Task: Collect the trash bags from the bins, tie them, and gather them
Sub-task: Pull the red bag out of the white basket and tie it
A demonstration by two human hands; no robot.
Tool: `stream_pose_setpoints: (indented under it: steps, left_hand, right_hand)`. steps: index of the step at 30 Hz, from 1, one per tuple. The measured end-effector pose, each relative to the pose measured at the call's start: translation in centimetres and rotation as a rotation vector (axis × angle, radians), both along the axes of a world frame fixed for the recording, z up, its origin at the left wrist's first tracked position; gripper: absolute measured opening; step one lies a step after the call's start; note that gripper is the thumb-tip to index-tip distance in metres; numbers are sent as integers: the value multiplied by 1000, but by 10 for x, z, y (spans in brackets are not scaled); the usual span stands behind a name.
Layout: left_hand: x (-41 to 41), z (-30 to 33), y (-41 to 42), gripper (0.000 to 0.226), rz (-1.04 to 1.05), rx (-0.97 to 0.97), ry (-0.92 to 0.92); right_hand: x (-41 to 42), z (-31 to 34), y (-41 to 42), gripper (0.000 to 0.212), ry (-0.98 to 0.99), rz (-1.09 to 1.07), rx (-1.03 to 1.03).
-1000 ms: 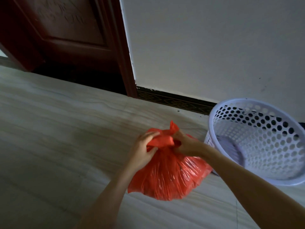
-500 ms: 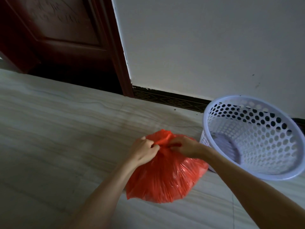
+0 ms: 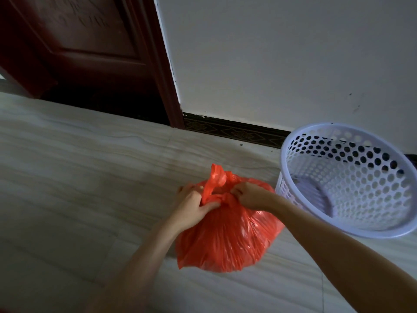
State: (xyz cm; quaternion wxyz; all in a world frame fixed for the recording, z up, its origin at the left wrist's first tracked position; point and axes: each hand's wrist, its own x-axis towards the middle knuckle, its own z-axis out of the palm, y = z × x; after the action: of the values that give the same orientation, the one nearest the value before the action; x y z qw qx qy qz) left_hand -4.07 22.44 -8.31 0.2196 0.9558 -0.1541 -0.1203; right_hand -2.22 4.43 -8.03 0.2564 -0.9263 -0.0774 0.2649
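While red bag [image 3: 228,240] sits on floor [image 3: 79,177], left hand [image 3: 194,208] and right hand [image 3: 248,196] clamped on its knotted neck; white bin [image 3: 352,184] just right.

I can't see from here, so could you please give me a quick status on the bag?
Both hands, left and right, gripping bag neck, mid-knot. Bag on floor, bin beside it. Nothing in the way.

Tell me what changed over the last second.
The hands, left and right, drew apart, cinching a knot at the red bag's neck; one loose end now sticks up. Both kept their grip. The bag stayed on the floor beside the empty bin.
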Motion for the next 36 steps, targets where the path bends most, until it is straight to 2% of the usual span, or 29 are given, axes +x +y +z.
stream_pose_setpoints:
  steps: [3, 4, 7, 9, 12, 16, 20, 24, 27, 31, 33, 36]
  left_hand:
    - [-4, -10, -10, 53, 312, -451, 53]
    - [-4, -12, -15, 53, 442, -521, 84]
    - [-3, -16, -26, 51, 707, -513, 151]
    - [1, -16, -27, 51, 691, -496, 133]
    - [6, -15, -23, 51, 558, -450, 130]
    - [11, -13, -15, 44, 459, -233, -3]
    - [9, -14, -6, 29, 521, -265, -92]
    - [2, -15, 1, 57, 421, -391, -171]
    - [3, -11, 5, 39, 459, -327, -237]
    - [5, -14, 9, 38, 437, -580, -52]
    - [5, -13, 6, 29, 413, -680, 60]
    - [7, -12, -2, 32, 596, -737, 172]
  right_hand:
    - [0, -1, 3, 30, 27, -68, 25]
    - [0, -2, 4, 30, 16, -96, 37]
    - [-1, -6, 4, 29, 2, -199, 88]
    - [2, -7, 2, 22, 4, -311, 159]
    - [3, -11, -3, 14, 35, -556, 363]
    - [7, -11, -5, 6, -34, -657, 414]
    - [15, -9, -4, 9, -33, -638, 373]
    - [13, -13, -2, 13, 2, -572, 314]
    - [12, -12, -5, 24, -48, -524, 295]
    - [2, -6, -7, 42, -106, -315, 248]
    - [0, -3, -8, 47, -94, -201, 244]
    - [3, 2, -5, 51, -75, -93, 195]
